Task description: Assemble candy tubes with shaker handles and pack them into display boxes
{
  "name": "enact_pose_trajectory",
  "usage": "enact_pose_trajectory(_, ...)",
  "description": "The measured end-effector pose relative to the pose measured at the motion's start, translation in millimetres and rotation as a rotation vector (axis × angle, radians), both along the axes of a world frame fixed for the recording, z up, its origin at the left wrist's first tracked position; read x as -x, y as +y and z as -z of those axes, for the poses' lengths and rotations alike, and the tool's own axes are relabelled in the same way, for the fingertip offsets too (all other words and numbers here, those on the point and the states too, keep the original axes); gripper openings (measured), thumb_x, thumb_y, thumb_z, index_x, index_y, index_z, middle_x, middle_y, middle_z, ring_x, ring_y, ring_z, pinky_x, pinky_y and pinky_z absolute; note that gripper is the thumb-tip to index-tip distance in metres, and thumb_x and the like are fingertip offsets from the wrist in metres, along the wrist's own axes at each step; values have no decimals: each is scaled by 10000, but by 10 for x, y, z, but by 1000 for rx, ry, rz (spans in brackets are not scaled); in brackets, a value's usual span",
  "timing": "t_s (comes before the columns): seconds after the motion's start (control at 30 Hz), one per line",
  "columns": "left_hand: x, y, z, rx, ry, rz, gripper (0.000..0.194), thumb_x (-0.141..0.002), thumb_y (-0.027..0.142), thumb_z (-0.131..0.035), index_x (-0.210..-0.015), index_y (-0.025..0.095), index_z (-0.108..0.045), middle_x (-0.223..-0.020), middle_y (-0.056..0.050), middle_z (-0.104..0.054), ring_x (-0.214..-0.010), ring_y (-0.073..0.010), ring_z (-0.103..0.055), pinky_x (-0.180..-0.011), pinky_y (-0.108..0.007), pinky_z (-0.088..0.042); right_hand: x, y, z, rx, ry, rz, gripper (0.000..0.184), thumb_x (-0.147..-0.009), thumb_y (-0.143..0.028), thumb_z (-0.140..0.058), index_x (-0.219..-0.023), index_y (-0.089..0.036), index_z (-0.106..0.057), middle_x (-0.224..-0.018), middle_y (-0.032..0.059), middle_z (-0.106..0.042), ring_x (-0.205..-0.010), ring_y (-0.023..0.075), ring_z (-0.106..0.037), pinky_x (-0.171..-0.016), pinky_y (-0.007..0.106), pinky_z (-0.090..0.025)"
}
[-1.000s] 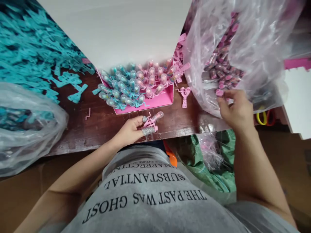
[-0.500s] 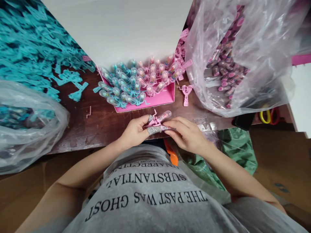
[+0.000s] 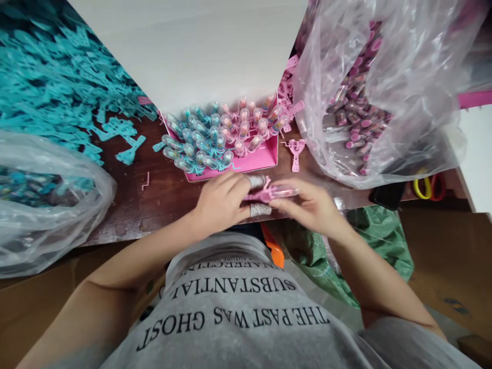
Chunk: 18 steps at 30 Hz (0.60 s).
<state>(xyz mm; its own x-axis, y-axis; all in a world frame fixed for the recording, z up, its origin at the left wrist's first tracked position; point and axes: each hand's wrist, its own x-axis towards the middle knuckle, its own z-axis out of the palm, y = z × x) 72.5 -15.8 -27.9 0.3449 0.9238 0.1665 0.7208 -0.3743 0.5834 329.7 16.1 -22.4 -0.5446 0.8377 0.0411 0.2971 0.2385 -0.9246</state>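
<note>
My left hand (image 3: 221, 202), with taped fingertips, is closed round a pink plastic holder (image 3: 258, 195) just above the table's near edge. My right hand (image 3: 312, 205) meets it from the right and pinches a clear capsule tube (image 3: 283, 191) that sits at the holder's end. Both hands touch the same small piece. Right behind them stands a pink tray (image 3: 251, 161) packed with finished teal and pink capsule toys (image 3: 209, 141).
A heap of teal holders (image 3: 57, 92) covers the far left. A clear bag (image 3: 46, 200) lies at the near left. A big clear bag of pink-capped tubes (image 3: 369, 102) fills the right. A loose pink holder (image 3: 296, 152) lies beside the tray. Scissors (image 3: 423, 187) rest far right.
My right hand left the big bag, came to the left hand and closed on the tube. Both hands then shifted slightly toward the tray and turned the piece level.
</note>
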Motion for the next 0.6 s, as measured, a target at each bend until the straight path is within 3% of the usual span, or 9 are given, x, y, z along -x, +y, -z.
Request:
enact_pose_trajectory(0.1, 69, 324, -182, -67, 61, -32, 389, -1017, 548, -644, -1164, 193, -707, -1472, -128, -679, -1457, -359, -536, -1250, -531, -370, -144, 296, -168, -173, -102, 183, 227, -987, -517, -729, -1157, -369, -756, -1209, 23, -797, -1058, 271, -766, -960, 512, -637)
enact_pose_trajectory(0.17, 168, 511, -232, -56, 61, 37, 247, -1058, 427, -574, -1109, 224, -706, -1561, -65, -627, -1577, -357, -415, -1322, -602, -230, -204, 547, -218, -293, -239, 181, 196, -993, -527, -712, -1134, -401, -764, -1227, 22, -788, -1100, 294, -746, -1004, 558, -604)
enact_pose_trajectory(0.27, 328, 630, -221, -8, 9, 67, 159, -1021, 375, -605, -988, 248, -695, -1460, -32, -697, -1582, -366, -427, -1341, -659, -143, -186, 904, -156, -372, -385, 1, 214, -1027, -520, -643, -1127, -376, -765, -1177, 32, -782, -1101, 301, -728, -1021, 560, -572)
enact_pose_trajectory(0.4, 420, 556, -221, 37, 24, 11, 163, -977, 393, -646, -960, 233, -673, -1406, -46, -718, -1572, -385, -441, -1334, -693, -129, -20, 1231, -38, -404, -501, -189, 216, -1002, -480, -661, -1034, -292, -763, -1029, 51, -764, -1065, 304, -710, -930, 473, -561)
enact_pose_trajectory(0.6, 292, 571, -254, 8, 143, 72, 198, -939, 187, -625, -1128, 230, -668, -1652, -32, -549, -1634, -334, -352, -1359, -659, -36, 269, 1320, -168, -411, -557, -148, 241, -975, -512, -691, -949, -279, -746, -980, 33, -741, -1069, 280, -697, -829, 371, -538)
